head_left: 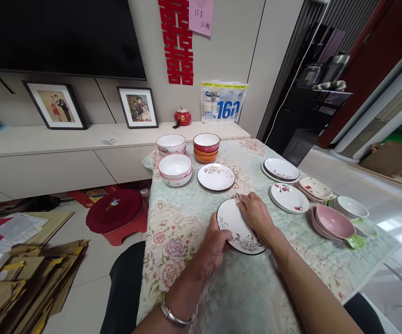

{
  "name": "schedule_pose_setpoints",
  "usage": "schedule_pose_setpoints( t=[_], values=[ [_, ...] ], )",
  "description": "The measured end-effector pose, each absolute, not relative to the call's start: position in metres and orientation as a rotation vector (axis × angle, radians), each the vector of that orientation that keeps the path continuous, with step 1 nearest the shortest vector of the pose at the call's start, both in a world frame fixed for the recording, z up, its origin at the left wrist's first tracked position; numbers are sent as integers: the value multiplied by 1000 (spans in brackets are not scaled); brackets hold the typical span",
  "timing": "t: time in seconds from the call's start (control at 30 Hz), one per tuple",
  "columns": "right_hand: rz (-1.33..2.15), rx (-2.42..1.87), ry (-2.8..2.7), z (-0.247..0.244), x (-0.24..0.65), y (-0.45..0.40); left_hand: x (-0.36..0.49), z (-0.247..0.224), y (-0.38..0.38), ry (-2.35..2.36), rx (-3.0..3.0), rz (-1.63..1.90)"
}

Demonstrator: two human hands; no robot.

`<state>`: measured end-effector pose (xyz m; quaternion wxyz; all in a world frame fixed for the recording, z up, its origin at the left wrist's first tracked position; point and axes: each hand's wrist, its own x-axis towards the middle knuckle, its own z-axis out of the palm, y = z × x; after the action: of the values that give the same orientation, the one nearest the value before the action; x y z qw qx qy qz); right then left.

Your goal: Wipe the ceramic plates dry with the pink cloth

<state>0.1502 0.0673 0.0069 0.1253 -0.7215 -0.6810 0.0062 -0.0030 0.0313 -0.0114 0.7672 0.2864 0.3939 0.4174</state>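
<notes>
My left hand (217, 241) grips the near left rim of a white plate (234, 222) with a dark edge and a grey flower pattern, thumb on top. The plate is tilted above the floral tablecloth (176, 222). On its upper right part lies my right hand (255, 211), fingers closed around a pale, crumpled wipe or cloth (237, 198) that shows only at its edge. Just beyond is another dark-rimmed flowered plate (216, 176), flat on the table. To the right of my right hand sits a stack of white plates with red flowers (289, 198).
White red-rimmed bowls (175, 167) and a red bowl on orange ones (206, 143) stand at the back left. Along the right are stacked plates (282, 169), square dishes (315, 188), small white bowls (352, 206) and pink bowls (335, 221). A red stool (115, 211) stands left of the table.
</notes>
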Motion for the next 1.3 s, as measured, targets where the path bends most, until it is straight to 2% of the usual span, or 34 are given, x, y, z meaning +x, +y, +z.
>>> schedule_pose_setpoints(
  t=[0.23,0.4,0.53,0.7,0.9,1.0,1.13,1.3],
  values=[
    [-319,-2273,-2138,5,152,17,-2,-11,29,852,631,932],
    [-246,-2281,-2171,5,147,14,-3,-11,29,861,676,911],
    [-187,-2128,-2202,3,139,35,-4,-9,29,834,666,908],
    [-9,-1795,-2321,8,124,40,-7,-7,29,802,647,892],
    [498,-1452,-2330,25,136,5,-7,-7,28,790,647,894],
    [668,-1432,-2258,25,157,-4,-7,-4,28,777,638,880],
    [526,-1602,-2105,14,175,9,-9,-2,29,782,639,821],
    [260,-1720,-2050,3,156,40,-10,0,30,760,611,815]
  ],
)
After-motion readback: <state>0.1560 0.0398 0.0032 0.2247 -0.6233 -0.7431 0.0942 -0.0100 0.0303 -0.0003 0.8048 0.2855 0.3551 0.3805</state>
